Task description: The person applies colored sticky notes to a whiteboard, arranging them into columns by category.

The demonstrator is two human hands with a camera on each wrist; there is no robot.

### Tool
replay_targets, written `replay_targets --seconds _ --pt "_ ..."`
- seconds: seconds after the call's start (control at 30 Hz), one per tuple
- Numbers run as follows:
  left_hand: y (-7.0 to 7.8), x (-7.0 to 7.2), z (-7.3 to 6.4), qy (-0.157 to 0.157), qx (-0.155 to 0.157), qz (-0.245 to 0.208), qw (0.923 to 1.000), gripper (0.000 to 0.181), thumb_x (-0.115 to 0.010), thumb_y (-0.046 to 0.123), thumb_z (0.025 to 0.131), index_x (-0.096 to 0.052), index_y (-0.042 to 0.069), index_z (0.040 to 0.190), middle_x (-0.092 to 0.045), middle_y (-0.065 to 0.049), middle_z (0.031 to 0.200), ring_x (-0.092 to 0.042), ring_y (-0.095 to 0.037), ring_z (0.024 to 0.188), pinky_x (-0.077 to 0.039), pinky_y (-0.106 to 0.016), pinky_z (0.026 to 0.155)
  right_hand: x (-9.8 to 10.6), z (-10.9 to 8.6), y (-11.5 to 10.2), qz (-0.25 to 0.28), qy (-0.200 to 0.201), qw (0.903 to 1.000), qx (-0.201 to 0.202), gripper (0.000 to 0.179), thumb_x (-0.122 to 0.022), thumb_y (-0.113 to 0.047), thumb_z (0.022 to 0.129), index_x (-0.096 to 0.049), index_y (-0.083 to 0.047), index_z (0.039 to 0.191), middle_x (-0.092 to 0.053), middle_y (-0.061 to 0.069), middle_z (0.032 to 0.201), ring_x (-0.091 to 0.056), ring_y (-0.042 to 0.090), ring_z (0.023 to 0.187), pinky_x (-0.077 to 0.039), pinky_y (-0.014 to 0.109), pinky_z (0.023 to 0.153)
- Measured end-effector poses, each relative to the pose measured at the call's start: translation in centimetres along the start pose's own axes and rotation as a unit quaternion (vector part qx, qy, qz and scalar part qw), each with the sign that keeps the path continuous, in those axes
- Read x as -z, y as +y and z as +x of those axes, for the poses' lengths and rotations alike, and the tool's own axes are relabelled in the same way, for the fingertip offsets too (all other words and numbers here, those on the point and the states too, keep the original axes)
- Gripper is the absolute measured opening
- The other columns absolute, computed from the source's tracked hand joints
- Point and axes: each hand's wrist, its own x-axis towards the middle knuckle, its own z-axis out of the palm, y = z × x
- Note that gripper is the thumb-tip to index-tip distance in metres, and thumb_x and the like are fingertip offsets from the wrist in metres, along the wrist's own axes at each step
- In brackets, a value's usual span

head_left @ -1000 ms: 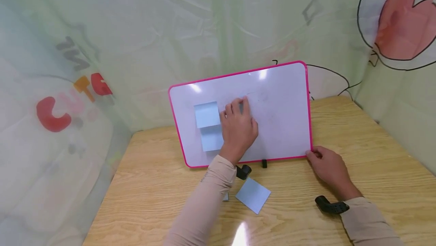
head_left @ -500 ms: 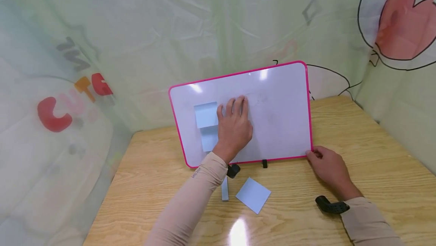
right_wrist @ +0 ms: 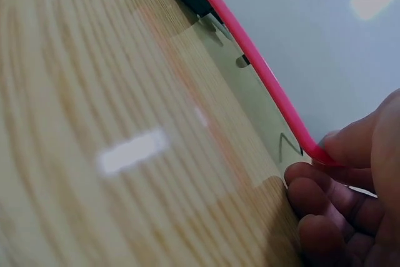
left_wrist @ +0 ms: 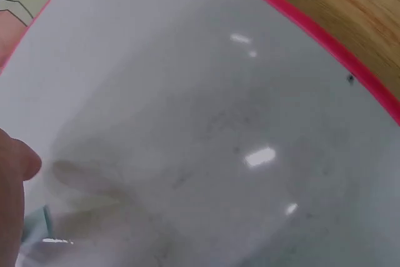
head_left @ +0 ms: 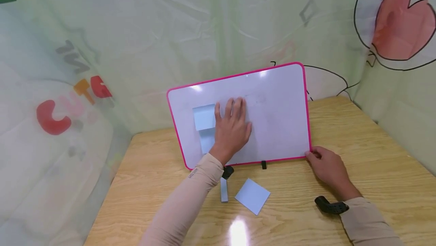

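Observation:
A white board with a pink frame (head_left: 276, 121) leans tilted on the table. Two light blue sticky notes, an upper one (head_left: 203, 117) and a lower one (head_left: 206, 140), are on its left part. My left hand (head_left: 231, 132) lies against the board beside them with fingers spread, overlapping their right edges in the head view. By its thumb in the left wrist view, a bluish paper corner (left_wrist: 36, 224) shows; the rest is hidden by the hand. My right hand (right_wrist: 356, 198) pinches the board's lower right corner between thumb and fingers.
On the wooden table (head_left: 289, 215) in front of the board lie a blue paper square (head_left: 253, 196) and a narrow pale blue strip (head_left: 223, 190). A black foot (head_left: 263, 165) shows under the board's lower edge. A printed curtain (head_left: 153, 49) hangs behind.
My left hand has moved slightly left over the board and its fingers have straightened and spread. The narrow strip on the table has come into view. My right hand stays at the corner.

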Motion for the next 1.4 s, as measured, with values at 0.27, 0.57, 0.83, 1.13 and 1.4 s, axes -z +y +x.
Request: replay_targets --seconds 0.27,0.57,0.83,1.13,1.4 --pt "-1.1 0.1 -0.5 0.004 -0.031 0.007 0.9995 0.071 -0.038 0.051 0.1 -0.036 0.008 0.156 -0.032 -0.009 0.158 -0.025 -0.031 0.144 -0.016 -0.061 0.114 0.1 0.1 0.0 -0.008 -0.003 1.0 0.0 0.048 -0.051 -0.033 0.105 -0.061 0.011 0.122 -0.067 0.024 0.102 -0.059 0.034 0.087 -0.047 0.046 0.072" --pt "-3.5 1.0 -0.3 -0.019 -0.102 0.021 0.9944 0.066 -0.042 0.051 0.1 -0.042 0.012 0.153 -0.033 -0.006 0.159 -0.025 -0.03 0.146 -0.015 -0.063 0.114 0.1 -0.1 0.1 -0.001 -0.012 0.9999 -0.008 0.05 -0.051 -0.033 0.105 -0.058 0.012 0.125 -0.065 0.027 0.105 -0.058 0.037 0.09 -0.048 0.053 0.076" --pt "-5.5 1.3 -0.4 -0.028 -0.148 0.037 0.9879 0.061 -0.041 0.051 0.101 -0.041 0.021 0.155 -0.027 -0.003 0.164 -0.023 -0.03 0.147 -0.013 -0.065 0.114 0.0 0.2 0.2 0.007 -0.007 0.9999 -0.004 0.049 -0.051 -0.034 0.105 -0.06 0.01 0.123 -0.067 0.021 0.1 -0.057 0.031 0.085 -0.045 0.04 0.069" --pt "-5.2 0.4 -0.9 -0.044 -0.127 0.031 0.9905 0.068 -0.037 0.054 0.101 -0.028 0.02 0.16 -0.018 -0.005 0.166 -0.017 -0.034 0.149 -0.007 -0.066 0.114 0.0 0.3 0.1 0.004 -0.013 0.9999 -0.003 0.05 -0.05 -0.035 0.106 -0.059 0.01 0.125 -0.065 0.027 0.108 -0.057 0.038 0.092 -0.047 0.053 0.077" --pt "-4.8 0.1 -1.0 -0.039 -0.116 0.023 0.9922 0.069 -0.038 0.056 0.101 -0.028 0.023 0.16 -0.017 -0.005 0.166 -0.015 -0.034 0.15 -0.005 -0.066 0.114 0.2 0.3 0.1 -0.002 -0.018 0.9998 -0.003 0.053 -0.049 -0.035 0.106 -0.056 0.012 0.128 -0.061 0.034 0.117 -0.055 0.048 0.103 -0.045 0.063 0.084"
